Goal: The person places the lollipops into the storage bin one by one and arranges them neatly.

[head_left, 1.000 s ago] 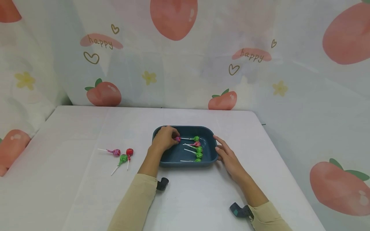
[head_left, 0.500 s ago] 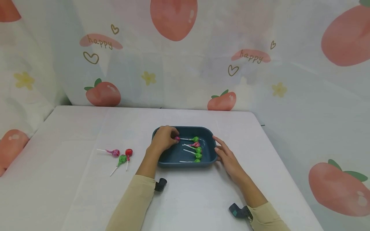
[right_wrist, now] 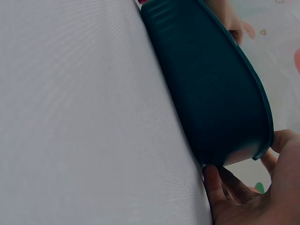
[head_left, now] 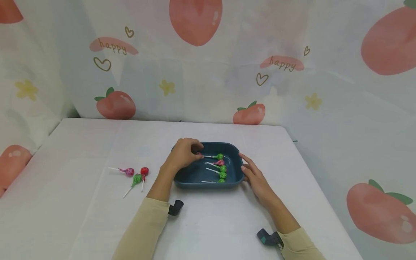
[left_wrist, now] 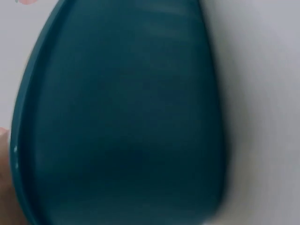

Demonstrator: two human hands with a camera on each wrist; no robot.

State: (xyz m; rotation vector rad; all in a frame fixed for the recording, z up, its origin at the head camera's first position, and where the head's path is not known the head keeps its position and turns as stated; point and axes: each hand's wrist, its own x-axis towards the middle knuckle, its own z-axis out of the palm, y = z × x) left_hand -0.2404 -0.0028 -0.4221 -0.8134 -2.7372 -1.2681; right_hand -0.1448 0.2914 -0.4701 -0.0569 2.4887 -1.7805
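Observation:
A dark blue tray [head_left: 208,185] holds several lollipops, among them a green lollipop [head_left: 220,156] at the back and a pink lollipop [head_left: 221,163] in front of it. My left hand [head_left: 184,153] reaches over the tray's left end, thumb and fingers spread apart. Just behind that thumb shows the head of another pink lollipop [head_left: 199,154], partly hidden. My right hand [head_left: 258,182] rests its spread fingers against the right end; in the right wrist view the fingertips [right_wrist: 212,174] touch its outer wall and rim. The tray's outside [left_wrist: 126,112] fills the left wrist view.
Left of the tray, a purple lollipop [head_left: 129,172], a green lollipop [head_left: 137,178] and a red lollipop [head_left: 144,171] lie on the white table [head_left: 81,202]. A curtain [head_left: 208,79] printed with peaches hangs behind the table.
My left hand has lifted slightly and moved left, its fingers parting from the pink lollipop, which stays in the tray. The right hand stays against the tray.

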